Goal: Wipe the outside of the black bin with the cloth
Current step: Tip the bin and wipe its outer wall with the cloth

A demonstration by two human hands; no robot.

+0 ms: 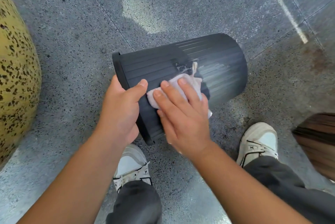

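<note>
One cloth [183, 86] under right hand [183, 115], beside left hand [119, 113]

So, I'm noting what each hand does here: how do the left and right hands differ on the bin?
The left hand curls around the rim end of the black bin, thumb on top, gripping it; the right hand lies flat, fingers spread. The left hand touches the bin directly; the right hand presses the white cloth against its ribbed side. Both are bare and both rest on the tilted bin.
</note>
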